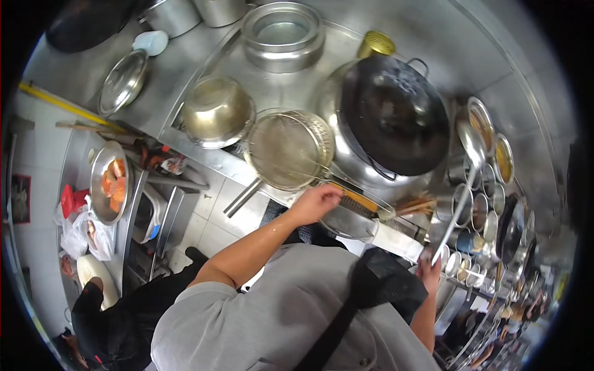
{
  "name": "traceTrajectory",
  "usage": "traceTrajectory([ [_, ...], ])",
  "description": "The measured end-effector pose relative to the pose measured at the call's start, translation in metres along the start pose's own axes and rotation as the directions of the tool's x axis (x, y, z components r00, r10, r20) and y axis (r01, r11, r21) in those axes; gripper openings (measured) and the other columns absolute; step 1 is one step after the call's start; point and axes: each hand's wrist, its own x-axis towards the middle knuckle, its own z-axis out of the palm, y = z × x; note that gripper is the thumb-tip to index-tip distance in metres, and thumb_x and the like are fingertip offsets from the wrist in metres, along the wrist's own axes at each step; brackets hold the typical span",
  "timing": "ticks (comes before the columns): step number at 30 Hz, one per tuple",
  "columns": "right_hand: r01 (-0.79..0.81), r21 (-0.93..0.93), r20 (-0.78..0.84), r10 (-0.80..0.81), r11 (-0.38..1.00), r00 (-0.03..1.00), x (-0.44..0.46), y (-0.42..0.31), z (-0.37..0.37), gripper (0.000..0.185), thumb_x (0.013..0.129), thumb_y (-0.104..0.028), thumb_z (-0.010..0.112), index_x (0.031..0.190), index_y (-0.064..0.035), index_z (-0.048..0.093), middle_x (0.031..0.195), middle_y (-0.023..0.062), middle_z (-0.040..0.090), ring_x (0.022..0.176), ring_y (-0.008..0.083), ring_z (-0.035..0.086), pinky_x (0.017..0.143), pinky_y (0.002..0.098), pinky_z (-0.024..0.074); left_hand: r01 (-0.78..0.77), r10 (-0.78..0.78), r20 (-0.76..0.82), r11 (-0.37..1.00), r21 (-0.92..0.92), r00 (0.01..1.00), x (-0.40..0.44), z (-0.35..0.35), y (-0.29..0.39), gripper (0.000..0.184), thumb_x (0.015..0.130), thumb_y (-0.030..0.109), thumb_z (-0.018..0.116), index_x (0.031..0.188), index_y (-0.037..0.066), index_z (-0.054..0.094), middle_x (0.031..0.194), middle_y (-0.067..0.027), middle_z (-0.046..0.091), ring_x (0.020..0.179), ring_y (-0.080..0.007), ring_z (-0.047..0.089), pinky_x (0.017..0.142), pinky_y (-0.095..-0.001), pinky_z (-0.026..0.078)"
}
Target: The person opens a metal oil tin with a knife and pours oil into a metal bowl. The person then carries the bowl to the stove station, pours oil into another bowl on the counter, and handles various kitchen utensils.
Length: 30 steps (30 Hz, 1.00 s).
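My right hand (429,267) is wrapped round the handle end of a long metal ladle (459,210). Its bowl points up and away, beside the rack of pots. My left hand (317,203) is closed, fingers curled, just below the rim of a round mesh strainer (286,149); whatever it may hold is hidden. Right beside those fingers lies an orange-brown wooden strip (354,196). A large black wok (396,114) rests tilted on the stove, beyond both hands. The strainer's metal handle (244,196) sticks out over the counter's front edge.
An upturned metal bowl (216,110), a metal pot (283,38) and a yellow can (376,44) stand on the counter. Several seasoning containers (479,207) line the right side. At left, a bowl of orange food (111,182) sits near a person in black (133,309).
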Motion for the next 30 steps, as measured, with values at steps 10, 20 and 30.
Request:
traceTrajectory([
  [10,-0.254,-0.098,-0.148,0.239,0.962,0.96,-0.033,0.127,-0.009,0.028,0.091,-0.012,0.057,0.119,-0.0052,0.057,0.084,0.0045,0.061,0.077,0.0151,0.062,0.056,0.0297,0.051,0.029,-0.631,-0.683,0.742,-0.67,0.367,-0.027,-0.253,-0.1,0.028,0.095,0.016,0.051,0.116,-0.002,0.05,0.091,-0.0122,0.063,0.071,-0.0191,0.064,0.055,-0.0265,0.052],
  [20,-0.296,-0.171,0.038,0.306,0.94,0.951,-0.017,0.114,0.057,0.027,0.091,-0.012,0.057,0.118,-0.0051,0.058,0.085,0.0053,0.061,0.078,0.0156,0.062,0.057,0.0308,0.0516,-0.447,-0.816,-0.534,0.402,-0.799,0.221,0.048,-0.261,-0.149,0.027,0.097,0.02,0.051,0.115,0.001,0.044,0.083,-0.0147,0.058,0.063,-0.0222,0.061,0.044,-0.0277,0.042],
  [30,-0.337,-0.224,0.105,0.367,0.914,0.924,0.001,0.113,0.08,0.027,0.091,-0.013,0.058,0.116,-0.0049,0.059,0.086,0.0062,0.062,0.079,0.016,0.063,0.057,0.0318,0.0522,-0.261,-0.112,-0.993,0.958,-0.114,0.025,0.033,-0.375,-0.039,0.017,0.08,0.005,0.061,0.07,-0.001,0.049,0.06,-0.0086,0.054,0.051,-0.0142,0.048,0.044,-0.033,0.038],
])
